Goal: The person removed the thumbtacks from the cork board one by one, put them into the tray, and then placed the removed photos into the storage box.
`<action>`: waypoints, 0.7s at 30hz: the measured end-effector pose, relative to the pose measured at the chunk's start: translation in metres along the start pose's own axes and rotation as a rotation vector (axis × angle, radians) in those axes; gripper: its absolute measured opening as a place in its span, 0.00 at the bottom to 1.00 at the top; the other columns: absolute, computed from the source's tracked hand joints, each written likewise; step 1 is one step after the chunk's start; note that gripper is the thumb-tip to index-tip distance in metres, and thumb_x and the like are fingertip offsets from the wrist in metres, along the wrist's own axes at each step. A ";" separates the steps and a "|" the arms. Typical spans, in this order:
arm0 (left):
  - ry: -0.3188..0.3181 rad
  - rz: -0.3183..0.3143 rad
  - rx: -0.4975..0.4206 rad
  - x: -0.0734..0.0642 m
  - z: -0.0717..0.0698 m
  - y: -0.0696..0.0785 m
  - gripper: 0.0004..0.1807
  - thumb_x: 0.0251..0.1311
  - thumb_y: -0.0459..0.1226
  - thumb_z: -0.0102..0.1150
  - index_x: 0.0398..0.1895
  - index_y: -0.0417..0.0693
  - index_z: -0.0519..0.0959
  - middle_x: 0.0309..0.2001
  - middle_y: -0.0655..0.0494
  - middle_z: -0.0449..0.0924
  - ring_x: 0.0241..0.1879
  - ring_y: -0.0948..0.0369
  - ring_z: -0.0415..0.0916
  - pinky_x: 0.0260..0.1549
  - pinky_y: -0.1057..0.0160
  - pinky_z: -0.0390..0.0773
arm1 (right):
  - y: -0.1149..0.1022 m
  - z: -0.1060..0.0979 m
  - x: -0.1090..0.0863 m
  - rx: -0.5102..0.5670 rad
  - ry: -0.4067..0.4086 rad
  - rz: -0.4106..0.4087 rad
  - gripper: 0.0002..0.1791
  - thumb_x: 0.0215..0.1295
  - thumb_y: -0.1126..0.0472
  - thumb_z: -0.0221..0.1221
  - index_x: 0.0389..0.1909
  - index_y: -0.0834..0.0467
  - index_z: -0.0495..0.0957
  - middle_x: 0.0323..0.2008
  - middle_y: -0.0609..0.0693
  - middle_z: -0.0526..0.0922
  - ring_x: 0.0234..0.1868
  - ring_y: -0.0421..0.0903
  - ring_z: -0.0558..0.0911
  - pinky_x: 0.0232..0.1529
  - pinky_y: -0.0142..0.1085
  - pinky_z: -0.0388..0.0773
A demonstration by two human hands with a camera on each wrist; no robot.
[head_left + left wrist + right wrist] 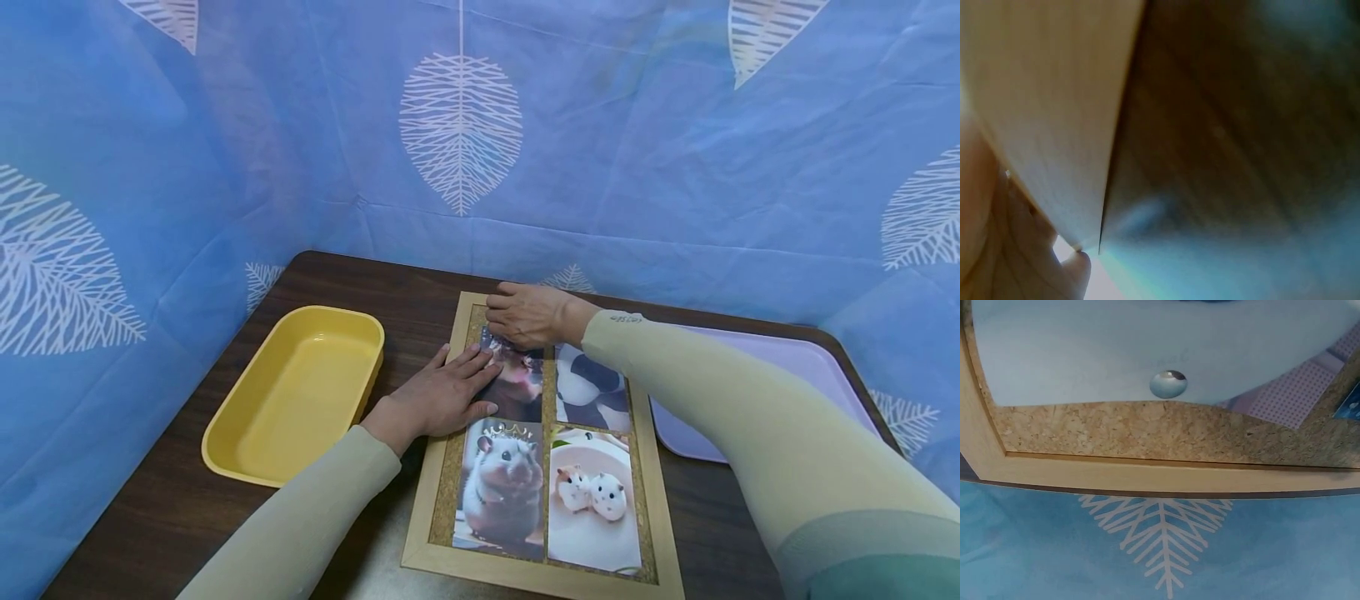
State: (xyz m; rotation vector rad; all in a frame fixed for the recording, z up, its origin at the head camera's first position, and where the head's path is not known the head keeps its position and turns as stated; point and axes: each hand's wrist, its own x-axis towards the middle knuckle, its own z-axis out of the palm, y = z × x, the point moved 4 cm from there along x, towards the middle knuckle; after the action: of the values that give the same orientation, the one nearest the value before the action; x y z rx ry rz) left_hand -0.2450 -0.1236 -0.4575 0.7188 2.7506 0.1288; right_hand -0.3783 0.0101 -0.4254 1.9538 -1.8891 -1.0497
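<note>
A wood-framed cork board lies on the table bearing several photos. My left hand, fingers spread, rests across the frame's left side and on the upper left photo. At that photo's top edge, my right hand has its fingers curled; whatever is under the fingertips is hidden. The sleeve partly covers a black-and-white photo. Below are a crowned hamster photo and a two-hamster photo. In the right wrist view, a shiny round tack sits on a pale sheet.
To the left stands a yellow tray with raised walls. A lilac tray lies on the right, partly behind the right arm. The dark wooden table meets a blue leaf-patterned cloth along its back edge.
</note>
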 end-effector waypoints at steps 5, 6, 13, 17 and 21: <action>-0.001 -0.002 -0.003 0.000 0.000 0.000 0.39 0.81 0.63 0.37 0.87 0.64 0.47 0.87 0.60 0.40 0.86 0.59 0.33 0.84 0.43 0.37 | -0.001 -0.001 -0.001 -0.008 0.006 0.002 0.16 0.86 0.49 0.44 0.56 0.53 0.76 0.56 0.49 0.81 0.57 0.51 0.73 0.56 0.48 0.68; -0.001 -0.002 -0.002 0.000 0.000 0.000 0.39 0.81 0.63 0.37 0.87 0.64 0.47 0.87 0.60 0.40 0.86 0.59 0.33 0.84 0.43 0.37 | -0.001 -0.001 -0.001 -0.012 0.009 0.003 0.16 0.85 0.49 0.45 0.56 0.53 0.76 0.56 0.49 0.81 0.57 0.51 0.73 0.56 0.48 0.69; -0.011 -0.005 -0.005 -0.001 -0.001 0.001 0.39 0.81 0.63 0.36 0.87 0.64 0.47 0.87 0.60 0.40 0.86 0.59 0.33 0.84 0.44 0.37 | -0.003 0.000 -0.003 -0.030 0.024 -0.009 0.16 0.85 0.51 0.45 0.58 0.53 0.76 0.56 0.50 0.82 0.57 0.52 0.74 0.57 0.48 0.69; -0.014 -0.005 -0.007 -0.003 -0.003 0.002 0.39 0.81 0.63 0.36 0.87 0.64 0.47 0.87 0.59 0.40 0.86 0.58 0.33 0.84 0.43 0.37 | -0.003 -0.002 -0.004 -0.035 0.034 -0.016 0.16 0.85 0.51 0.46 0.58 0.54 0.76 0.55 0.50 0.82 0.56 0.52 0.73 0.56 0.48 0.69; -0.020 -0.005 -0.008 -0.004 -0.003 0.002 0.39 0.80 0.63 0.36 0.87 0.64 0.46 0.87 0.59 0.39 0.86 0.58 0.33 0.84 0.43 0.36 | -0.003 -0.003 -0.003 -0.030 0.035 -0.020 0.16 0.85 0.52 0.46 0.58 0.54 0.77 0.55 0.50 0.82 0.56 0.52 0.74 0.56 0.48 0.69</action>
State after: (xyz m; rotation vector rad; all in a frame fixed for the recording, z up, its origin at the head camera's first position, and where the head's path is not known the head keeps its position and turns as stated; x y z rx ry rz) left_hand -0.2420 -0.1233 -0.4530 0.7072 2.7315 0.1313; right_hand -0.3734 0.0124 -0.4243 1.9648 -1.8290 -1.0371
